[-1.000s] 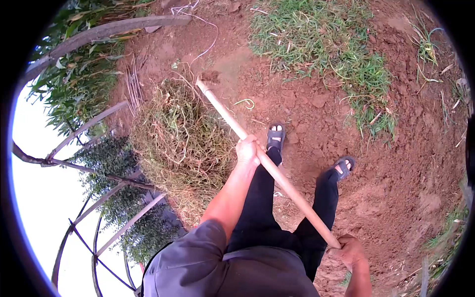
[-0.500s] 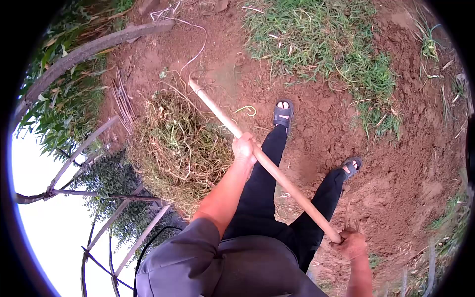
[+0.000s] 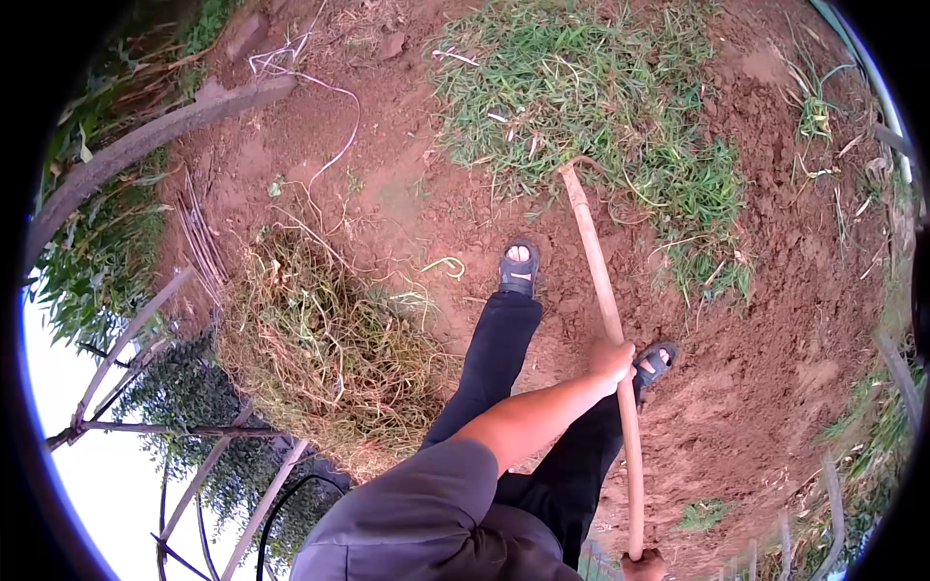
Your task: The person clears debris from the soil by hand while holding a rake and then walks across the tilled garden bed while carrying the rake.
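Note:
My left hand [image 3: 612, 362] is wrapped around the middle of the wooden handle of a long-handled hoe [image 3: 602, 276]. Close to the bottom edge of the view, my right hand [image 3: 643, 565] grips the butt end of that handle, only partly in sight. The hoe's thin, curved head is at the edge of a patch of cut green grass [image 3: 581, 107]; whether it touches the ground I cannot tell. A heap of dry, tangled stalks [image 3: 329, 349] lies to the left of my legs.
My sandalled feet stand apart on loose reddish soil [image 3: 765, 387]. A pale cord [image 3: 354, 116] trails over the ground at upper left. Wooden poles [image 3: 145, 145] and leafy plants [image 3: 97, 232] line the left side. A bundle of thin sticks [image 3: 199, 232] lies near the heap.
The hoe's head has swung right, from beside the dry heap to the grass patch. Both hands keep their grip; my left hand has moved right and down, my right hand lower. The view has shifted slightly.

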`<state>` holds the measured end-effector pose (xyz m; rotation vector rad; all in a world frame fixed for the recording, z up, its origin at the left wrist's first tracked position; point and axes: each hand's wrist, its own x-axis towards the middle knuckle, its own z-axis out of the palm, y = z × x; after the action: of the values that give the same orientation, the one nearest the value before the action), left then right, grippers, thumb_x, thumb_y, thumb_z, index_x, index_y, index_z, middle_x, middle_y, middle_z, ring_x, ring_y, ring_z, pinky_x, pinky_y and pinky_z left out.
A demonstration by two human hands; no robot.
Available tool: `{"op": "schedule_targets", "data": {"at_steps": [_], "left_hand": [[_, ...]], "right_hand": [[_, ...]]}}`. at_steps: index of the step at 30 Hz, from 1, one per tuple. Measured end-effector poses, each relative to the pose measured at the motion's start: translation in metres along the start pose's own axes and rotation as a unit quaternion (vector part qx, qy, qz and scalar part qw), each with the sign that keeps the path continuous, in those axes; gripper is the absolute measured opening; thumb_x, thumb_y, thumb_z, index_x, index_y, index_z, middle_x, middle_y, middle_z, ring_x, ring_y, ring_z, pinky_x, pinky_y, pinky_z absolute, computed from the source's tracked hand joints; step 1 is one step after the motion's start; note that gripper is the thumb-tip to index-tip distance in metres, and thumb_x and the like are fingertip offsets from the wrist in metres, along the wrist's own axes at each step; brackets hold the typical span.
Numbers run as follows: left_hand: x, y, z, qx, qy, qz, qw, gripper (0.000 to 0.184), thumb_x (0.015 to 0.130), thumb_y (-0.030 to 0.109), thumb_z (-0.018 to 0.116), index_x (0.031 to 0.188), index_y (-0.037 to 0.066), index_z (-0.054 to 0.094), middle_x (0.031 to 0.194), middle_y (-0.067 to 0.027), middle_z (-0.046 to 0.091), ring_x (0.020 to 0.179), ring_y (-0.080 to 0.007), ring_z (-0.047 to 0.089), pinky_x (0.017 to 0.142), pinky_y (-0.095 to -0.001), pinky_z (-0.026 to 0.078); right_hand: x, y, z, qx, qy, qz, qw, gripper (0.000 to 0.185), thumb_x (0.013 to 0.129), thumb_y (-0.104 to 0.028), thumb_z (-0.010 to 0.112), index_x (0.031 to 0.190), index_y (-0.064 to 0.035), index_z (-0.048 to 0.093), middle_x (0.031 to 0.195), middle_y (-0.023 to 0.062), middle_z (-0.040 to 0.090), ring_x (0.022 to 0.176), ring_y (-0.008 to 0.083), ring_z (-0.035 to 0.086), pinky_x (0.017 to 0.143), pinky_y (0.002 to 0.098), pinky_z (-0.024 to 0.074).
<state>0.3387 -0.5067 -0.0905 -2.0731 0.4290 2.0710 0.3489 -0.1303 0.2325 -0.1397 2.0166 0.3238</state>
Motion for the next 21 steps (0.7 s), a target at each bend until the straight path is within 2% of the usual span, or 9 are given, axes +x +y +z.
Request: {"op": "schedule_targets", "data": {"at_steps": [3, 6, 8, 9, 10, 11, 14, 16, 21], "left_hand": [[0.014, 0.048, -0.003, -0.037, 0.015, 0.001, 0.999, 0.013, 0.083, 0.003, 0.06, 0.075, 0.001, 0.05, 0.059, -0.0076, 0.052, 0.042, -0.0228, 0.056, 0.036, -0.038, 0.046], [0.024, 0.076, -0.009, -0.035, 0.01, 0.095, 0.995, 0.014, 0.084, 0.003, 0.06, 0.074, 0.001, 0.05, 0.058, -0.0079, 0.05, 0.042, -0.0239, 0.056, 0.036, -0.0388, 0.046], [0.036, 0.152, -0.01, -0.001, 0.014, 0.175, 0.985, 0.011, 0.085, 0.0, 0.058, 0.078, 0.0, 0.049, 0.062, -0.0089, 0.052, 0.042, -0.0229, 0.055, 0.036, -0.0385, 0.047], [0.055, 0.2, -0.013, 0.071, 0.018, 0.206, 0.976, 0.01, 0.086, 0.002, 0.06, 0.088, -0.001, 0.05, 0.066, -0.0097, 0.055, 0.044, -0.0219, 0.055, 0.039, -0.0389, 0.049], [0.054, 0.252, -0.012, 0.102, 0.041, 0.253, 0.961, 0.018, 0.088, 0.006, 0.063, 0.1, -0.001, 0.05, 0.072, -0.0101, 0.057, 0.049, -0.021, 0.058, 0.042, -0.0383, 0.051], [0.047, 0.294, -0.015, 0.126, 0.031, 0.284, 0.95, 0.02, 0.091, 0.009, 0.064, 0.102, -0.001, 0.049, 0.075, -0.0095, 0.057, 0.054, -0.0199, 0.059, 0.046, -0.0367, 0.052], [0.024, 0.357, -0.042, 0.086, 0.017, 0.354, 0.931, 0.018, 0.092, 0.01, 0.063, 0.1, 0.002, 0.049, 0.075, -0.008, 0.056, 0.049, -0.0191, 0.056, 0.043, -0.0362, 0.051], [0.004, 0.341, -0.062, 0.045, -0.003, 0.377, 0.925, 0.018, 0.092, 0.012, 0.061, 0.099, 0.002, 0.049, 0.074, -0.0074, 0.055, 0.049, -0.019, 0.056, 0.042, -0.0355, 0.051], [-0.035, 0.198, -0.067, -0.074, -0.005, 0.27, 0.96, 0.01, 0.086, 0.006, 0.056, 0.09, 0.006, 0.047, 0.071, -0.0082, 0.052, 0.051, -0.0227, 0.055, 0.045, -0.0378, 0.05]], "right_hand": [[0.054, -0.016, 0.027, -0.105, 0.068, -0.069, 0.99, 0.036, 0.069, -0.044, 0.08, 0.076, -0.0102, 0.069, 0.068, 0.0097, 0.068, 0.064, 0.0335, 0.067, 0.059, 0.0477, 0.0553], [0.093, -0.017, 0.078, 0.039, 0.147, -0.068, 0.986, 0.03, 0.061, -0.03, 0.082, 0.073, -0.0049, 0.071, 0.078, 0.0135, 0.066, 0.072, 0.0331, 0.067, 0.068, 0.0426, 0.0565], [0.136, -0.111, 0.046, 0.087, 0.064, -0.056, 0.993, 0.027, 0.063, -0.026, 0.081, 0.076, -0.0036, 0.073, 0.077, 0.0144, 0.065, 0.07, 0.0342, 0.066, 0.066, 0.0444, 0.0548], [0.162, -0.146, 0.046, 0.08, 0.074, -0.138, 0.984, 0.025, 0.065, -0.026, 0.08, 0.074, -0.0035, 0.072, 0.075, 0.0154, 0.065, 0.068, 0.0353, 0.065, 0.065, 0.0455, 0.0536], [0.173, -0.199, 0.031, 0.141, 0.068, -0.143, 0.977, 0.027, 0.063, -0.028, 0.08, 0.069, -0.0049, 0.068, 0.075, 0.0164, 0.063, 0.07, 0.0361, 0.065, 0.068, 0.0464, 0.0541], [0.174, -0.24, 0.011, 0.143, 0.095, -0.234, 0.957, 0.028, 0.065, -0.03, 0.079, 0.067, -0.0048, 0.067, 0.075, 0.0159, 0.063, 0.07, 0.0359, 0.064, 0.067, 0.0461, 0.0538], [0.155, -0.291, -0.018, 0.213, 0.081, -0.252, 0.94, 0.026, 0.066, -0.029, 0.079, 0.068, -0.0055, 0.066, 0.073, 0.0138, 0.063, 0.067, 0.0341, 0.064, 0.064, 0.0441, 0.054], [0.157, -0.277, -0.008, 0.241, 0.144, -0.306, 0.91, 0.023, 0.064, -0.026, 0.079, 0.068, -0.0075, 0.066, 0.072, 0.0124, 0.063, 0.067, 0.0326, 0.065, 0.064, 0.0426, 0.0546], [0.137, -0.145, 0.024, 0.13, 0.114, -0.268, 0.948, 0.023, 0.059, -0.023, 0.079, 0.063, -0.01, 0.062, 0.071, 0.0117, 0.062, 0.065, 0.0335, 0.064, 0.061, 0.043, 0.0542]]}}
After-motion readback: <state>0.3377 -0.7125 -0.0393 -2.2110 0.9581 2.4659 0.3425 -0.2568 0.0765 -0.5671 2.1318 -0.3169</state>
